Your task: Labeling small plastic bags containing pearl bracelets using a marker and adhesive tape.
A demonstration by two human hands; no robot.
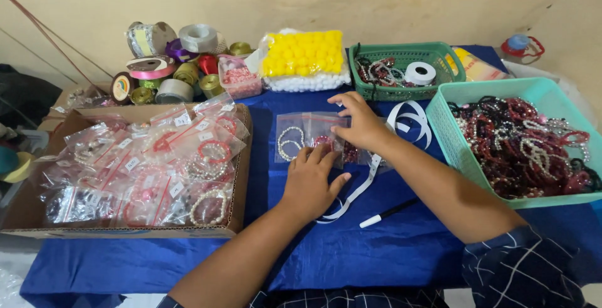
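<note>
Two small clear zip bags lie on the blue tablecloth (351, 245) mid-table, one with a white bead bracelet (290, 142) and one with a pink bracelet (323, 138). My left hand (310, 179) rests flat on the cloth with its fingertips on the lower edge of the pink bracelet's bag. My right hand (356, 122) presses down on the top right of that bag, fingers together. A white ribbon strip (364, 179) runs under both hands. A black pen with a white cap (389, 212) lies just right of my left wrist.
A cardboard box (241, 176) of bagged bracelets sits at left. A teal basket (454, 135) of loose bracelets stands at right, a green basket (401, 54) with a tape roll behind. Ribbon spools (172, 63) and a bag of yellow pompoms (304, 54) line the back.
</note>
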